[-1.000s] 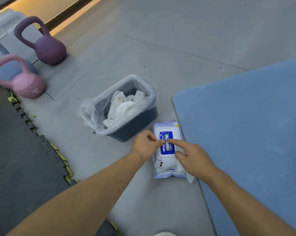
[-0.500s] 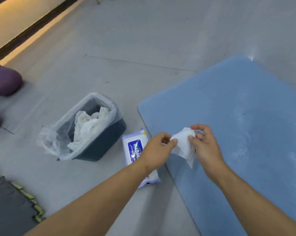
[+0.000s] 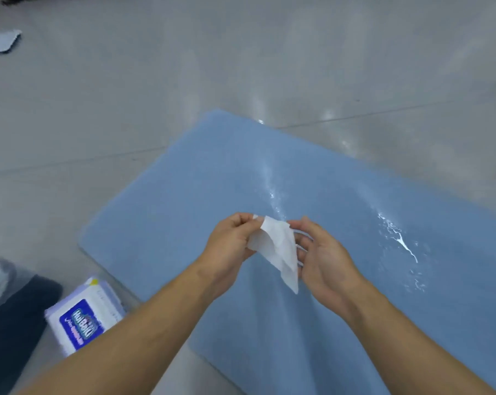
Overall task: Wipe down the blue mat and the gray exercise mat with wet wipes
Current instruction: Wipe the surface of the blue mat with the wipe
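A blue mat [image 3: 184, 201] lies on the grey floor and fills the middle and right of the view, with wet streaks on its right part. Above it I hold a white wet wipe [image 3: 281, 249] between both hands. My left hand [image 3: 229, 243] pinches the wipe's upper corner. My right hand [image 3: 323, 258] holds its other side with the fingers curled behind it, and the wipe hangs partly unfolded. The wet wipes pack [image 3: 81, 317], white with a blue label, lies on the floor left of the mat. No gray exercise mat is in view.
The dark bin with its clear liner [image 3: 10, 309] is cut off at the lower left edge, beside the pack. A pale flat piece [image 3: 1, 42] lies on the floor at the far upper left. Bare grey floor surrounds the mat.
I pulled a wipe out of the pack and brought it over the blue mat, where both hands spread it apart. The view swung right, so the bin and kettlebells slid out of view.
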